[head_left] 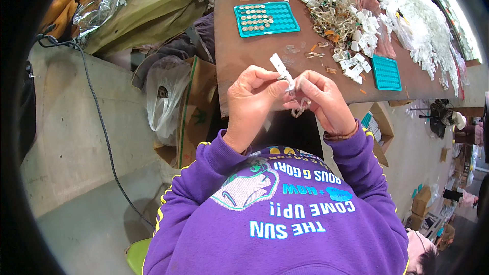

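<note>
Both hands are raised above the near edge of the brown counter [239, 56]. The left hand [250, 103] pinches a small white tag [281, 69] between its fingertips. The right hand [322, 103] is closed on a light chain piece [300, 108], which hangs just below the tag. A teal tray [266, 18] lies further back.

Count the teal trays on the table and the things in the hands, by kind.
Teal trays: 2, the large tray partly filled with small round pieces, and the small tray
White tag in the hands: 1
Clear chain piece hanging from the hands: 1
Total: 4
</note>
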Demonstrator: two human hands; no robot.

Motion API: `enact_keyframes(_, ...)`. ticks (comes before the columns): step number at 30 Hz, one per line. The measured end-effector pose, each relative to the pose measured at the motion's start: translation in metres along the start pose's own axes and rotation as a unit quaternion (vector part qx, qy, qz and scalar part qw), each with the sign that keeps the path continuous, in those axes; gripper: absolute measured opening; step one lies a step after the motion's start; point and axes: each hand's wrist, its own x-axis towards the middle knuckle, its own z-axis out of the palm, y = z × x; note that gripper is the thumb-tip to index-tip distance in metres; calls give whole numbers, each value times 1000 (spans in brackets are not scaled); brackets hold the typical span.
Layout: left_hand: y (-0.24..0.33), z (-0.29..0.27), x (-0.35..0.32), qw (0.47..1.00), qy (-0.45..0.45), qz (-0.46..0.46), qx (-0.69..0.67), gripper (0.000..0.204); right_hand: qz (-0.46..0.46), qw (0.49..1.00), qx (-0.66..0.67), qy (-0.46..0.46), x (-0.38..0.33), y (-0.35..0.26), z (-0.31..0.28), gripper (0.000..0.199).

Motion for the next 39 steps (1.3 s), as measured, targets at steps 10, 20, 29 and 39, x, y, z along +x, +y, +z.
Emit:
enact_keyframes(10,-5,2,-3,984,34,78,154,14,-103,971,-190,101,-14,13,19,10)
enact_keyframes(20,-7,5,-1,997,38,19,57,15,-292,822,-463,156,-26,15,20,7)
enact_keyframes(29,-12,7,-3,991,19,76,112,14,-81,967,-227,88,-21,1,15,10)
enact_keyframes(39,-10,2,-2,989,-1,64,136,15,-232,865,-425,127,-17,-1,18,5)
